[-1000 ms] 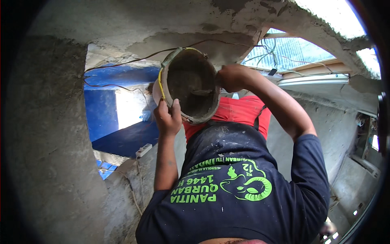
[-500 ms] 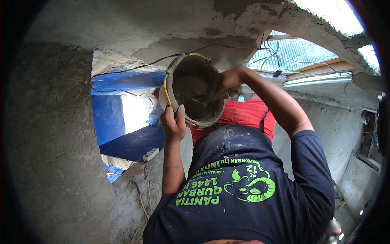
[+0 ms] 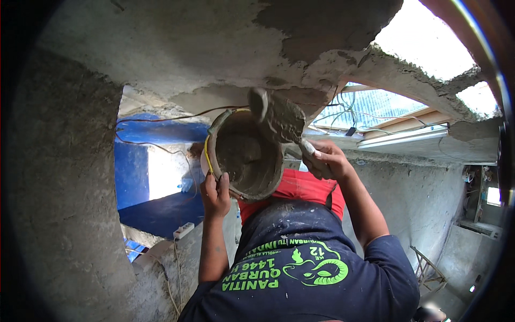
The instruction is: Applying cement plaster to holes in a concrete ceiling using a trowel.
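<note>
My left hand grips the near left rim of a round bucket crusted with cement, its fingers over the edge. Grey wet mortar coats the inside and lies in the bottom. A yellow handle hangs along the bucket's left side. Closed round the grip of a trowel, my right hand is to the right of the bucket. The blade is above the bucket's far right rim, with a thick load of mortar on it.
Rough cement surfaces surround me, with a darker damp patch beyond the bucket. A thin brown cable runs behind the bucket. Lower left are a white power strip and a blue-painted recess. Loose wires hang by an opening at right.
My right hand has come up out of the bucket, bringing the mortar-loaded trowel into sight. The bucket and my left hand have shifted slightly left and down in the view.
</note>
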Tool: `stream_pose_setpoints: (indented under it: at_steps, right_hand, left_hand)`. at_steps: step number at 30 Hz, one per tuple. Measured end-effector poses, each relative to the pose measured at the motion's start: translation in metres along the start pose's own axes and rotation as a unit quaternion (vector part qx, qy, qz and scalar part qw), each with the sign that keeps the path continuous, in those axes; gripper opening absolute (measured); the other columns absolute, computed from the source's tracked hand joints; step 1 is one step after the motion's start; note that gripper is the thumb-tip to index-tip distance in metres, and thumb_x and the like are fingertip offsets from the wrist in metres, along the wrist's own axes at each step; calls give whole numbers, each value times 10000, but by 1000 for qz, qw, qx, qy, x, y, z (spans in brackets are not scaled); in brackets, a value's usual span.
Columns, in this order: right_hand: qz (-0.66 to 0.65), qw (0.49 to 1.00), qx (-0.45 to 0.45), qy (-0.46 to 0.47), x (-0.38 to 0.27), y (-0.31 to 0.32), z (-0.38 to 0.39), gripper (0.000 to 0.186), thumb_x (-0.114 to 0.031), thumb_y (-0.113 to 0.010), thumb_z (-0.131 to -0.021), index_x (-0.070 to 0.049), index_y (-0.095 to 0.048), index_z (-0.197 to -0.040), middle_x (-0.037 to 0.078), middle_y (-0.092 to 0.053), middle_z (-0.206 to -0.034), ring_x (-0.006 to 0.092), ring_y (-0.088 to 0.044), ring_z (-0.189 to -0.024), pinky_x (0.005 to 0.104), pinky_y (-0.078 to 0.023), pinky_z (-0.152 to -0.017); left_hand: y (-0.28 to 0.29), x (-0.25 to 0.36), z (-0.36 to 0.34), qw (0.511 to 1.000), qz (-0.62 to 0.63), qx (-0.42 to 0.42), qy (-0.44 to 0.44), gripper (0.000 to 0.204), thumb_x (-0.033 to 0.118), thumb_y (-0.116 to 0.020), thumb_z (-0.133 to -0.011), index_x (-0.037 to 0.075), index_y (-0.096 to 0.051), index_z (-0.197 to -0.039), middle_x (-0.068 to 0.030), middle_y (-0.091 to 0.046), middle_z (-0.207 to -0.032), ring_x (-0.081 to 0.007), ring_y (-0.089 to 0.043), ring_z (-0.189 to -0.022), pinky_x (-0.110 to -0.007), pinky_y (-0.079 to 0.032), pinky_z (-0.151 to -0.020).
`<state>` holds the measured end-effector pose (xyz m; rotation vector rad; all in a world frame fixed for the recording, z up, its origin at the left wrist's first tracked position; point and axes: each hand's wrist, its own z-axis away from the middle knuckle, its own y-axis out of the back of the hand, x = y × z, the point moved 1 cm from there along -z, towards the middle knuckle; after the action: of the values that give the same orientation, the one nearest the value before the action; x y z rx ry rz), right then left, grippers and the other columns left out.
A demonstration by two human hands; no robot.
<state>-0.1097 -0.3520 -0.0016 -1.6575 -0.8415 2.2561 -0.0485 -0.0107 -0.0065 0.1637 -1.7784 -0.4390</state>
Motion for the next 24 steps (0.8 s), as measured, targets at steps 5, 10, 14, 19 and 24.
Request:
stream_pose_setpoints:
  at_steps: [5,10,14,19,24]
  right_hand:
    - [362,837,233,337,-32,-26,-28,551,-80,-658,-949,62,-491,-1455,155,-650,-1068,198,-632,-771,282,-518,-678]
    - [597,573,341,446,-26,0,-91,652,107,-691,-810,7,-547,-1438,216,-628,-1141,373,-621,-999,409,-535,-875]
    - [668,479,423,382,1,51,-123,585,-18,-660,-871,-162,-596,-1434,177,-611,-1087,356,-678,-875,439,-587,-700]
    - [674,515,440,294,31,62,-102,586,-39,-640,-885,-193,-589,-1448,139,-634,-1036,369,-688,-834,462,-582,-669]
    - [639,603,348,326,24,67,-58,599,-27,-654,-886,-172,-575,-1462,150,-673,-1060,391,-695,-853,474,-588,-708]
  left_hand:
    - [-10,6,-5,1000,7,-3,7,242,195,-619,-1028,-6,-573,-901,-110,-606,-672,-191,-616,-596,-346,-431,-539]
    - [-8,2,-2,999,-25,-26,6,232,191,-620,-1024,-19,-581,-935,-127,-630,-696,-224,-637,-614,-363,-450,-558]
    - [-6,3,2,999,-31,-34,21,221,186,-613,-1026,-23,-589,-957,-128,-636,-722,-238,-640,-628,-367,-456,-566]
    - [5,5,9,998,-36,-28,40,218,190,-605,-1030,-16,-592,-960,-117,-641,-749,-229,-618,-660,-368,-459,-604]
    - [7,-1,7,999,-45,-4,20,211,180,-618,-1028,-23,-595,-976,-149,-648,-746,-288,-648,-650,-389,-478,-596]
